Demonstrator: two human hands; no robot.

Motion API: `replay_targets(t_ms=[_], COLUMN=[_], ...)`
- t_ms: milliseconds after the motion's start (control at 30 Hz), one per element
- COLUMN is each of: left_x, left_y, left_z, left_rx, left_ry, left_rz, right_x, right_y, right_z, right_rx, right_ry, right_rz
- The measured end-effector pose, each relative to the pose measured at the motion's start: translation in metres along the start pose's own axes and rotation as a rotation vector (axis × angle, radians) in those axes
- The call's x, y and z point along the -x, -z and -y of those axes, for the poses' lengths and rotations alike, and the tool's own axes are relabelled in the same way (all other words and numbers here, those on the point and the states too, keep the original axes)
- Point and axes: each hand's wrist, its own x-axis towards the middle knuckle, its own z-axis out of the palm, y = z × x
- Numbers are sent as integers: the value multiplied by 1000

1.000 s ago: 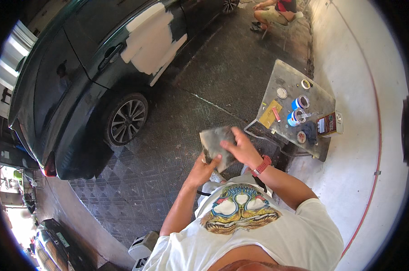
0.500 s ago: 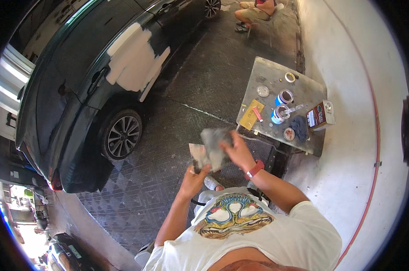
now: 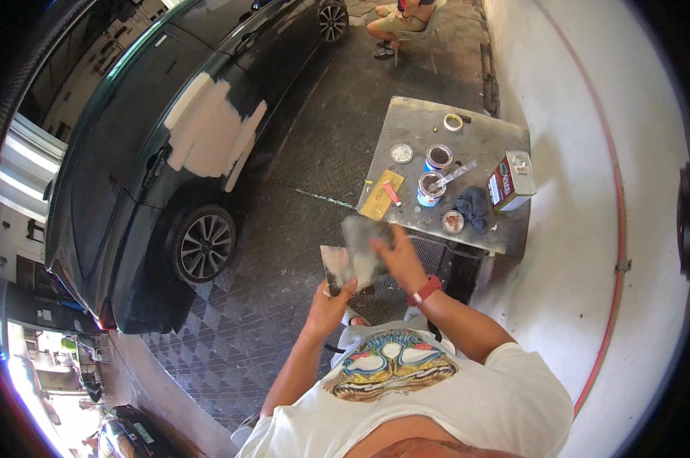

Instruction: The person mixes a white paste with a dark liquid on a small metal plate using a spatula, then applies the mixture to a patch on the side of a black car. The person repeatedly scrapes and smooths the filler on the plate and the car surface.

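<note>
My left hand point(image 3: 329, 304) grips the lower edge of a flat, thin plate point(image 3: 332, 259) with a pale pinkish face and dark smears near the thumb. In my right hand point(image 3: 400, 258) is a grey cloth-like piece point(image 3: 366, 235), blurred by motion and overlapping the plate's right side. Whether the two pieces touch cannot be made out. Both hands are in front of my body, over the floor, just short of the table point(image 3: 406, 114). On the dark car's side is a large beige filler patch point(image 3: 207, 130).
On the table stand two open tins point(image 3: 438, 158), a rectangular can point(image 3: 511, 182), a tape roll point(image 3: 453, 122), a dark rag point(image 3: 473, 208), and a yellow board point(image 3: 377, 202) with a red tube point(image 3: 391, 192). The car's wheel point(image 3: 205, 243) is left; a wall point(image 3: 574, 229) is right. A person point(image 3: 398, 27) sits beyond.
The view has shifted, so the car, table and seated person appear farther left. Both hands keep nearly the same place, still holding the plate and the blurred grey piece.
</note>
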Motion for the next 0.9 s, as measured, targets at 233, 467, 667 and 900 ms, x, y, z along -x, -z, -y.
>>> replay_targets(t_ms=[233,467,667,900], left_x=[7,2,-10,-2], left_y=[-45,-37,-17,-25], left_z=[-32,-21,-32,-53], left_rx=[-173,-100,471,-527], left_ry=[52,51,-161,-257], left_rz=[33,7,-345,-493], right_x=[-8,-27,-5,45], right_y=[43,80,103,41], right_z=[-5,-3,30,134], right_rx=[-117,33,-41,367], right_ry=[29,127,124,827], right_rz=[23,5,594,164])
